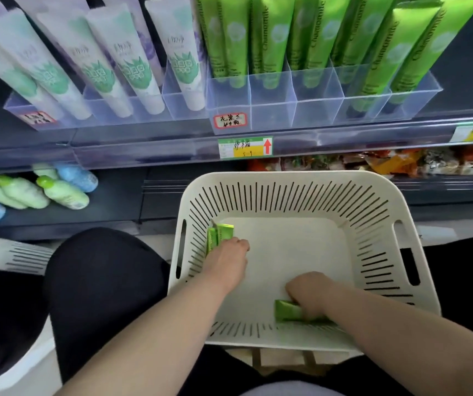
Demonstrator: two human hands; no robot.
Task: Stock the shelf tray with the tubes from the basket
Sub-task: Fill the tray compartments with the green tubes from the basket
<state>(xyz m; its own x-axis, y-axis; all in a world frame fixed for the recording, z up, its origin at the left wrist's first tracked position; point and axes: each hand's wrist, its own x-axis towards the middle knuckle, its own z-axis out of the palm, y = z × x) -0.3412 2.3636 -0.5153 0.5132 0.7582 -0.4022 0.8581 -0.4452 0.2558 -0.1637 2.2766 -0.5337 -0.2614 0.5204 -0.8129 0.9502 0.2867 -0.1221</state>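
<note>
You are reaching both hands into the white slotted basket (292,192), which is sitting just below the clear divided shelf tray (272,107) so that each tube travels only a short way up to its compartment.

Your left hand (229,260) is lying at the basket's left wall, palm down, with the fingers curling onto a pair of green tubes (218,235) that are leaning against that wall. The hold looks like a narrow pinch at the tubes' near ends; whether it is fully closed cannot be told, because the hand covers the contact.

Your right hand (308,295) is pressing down near the basket's front wall, knuckles up, fingers wrapping a single green tube (288,310) that is lying flat on the basket floor. The fingertips are hidden beneath the hand.

Both forearms are extending forward and downward, converging over the basket's front rim.

In the tray above the basket, green Chamomile tubes (269,35) are already standing upright in the compartments, caps down. The remaining stock appears limited to the tubes under your hands.
</note>
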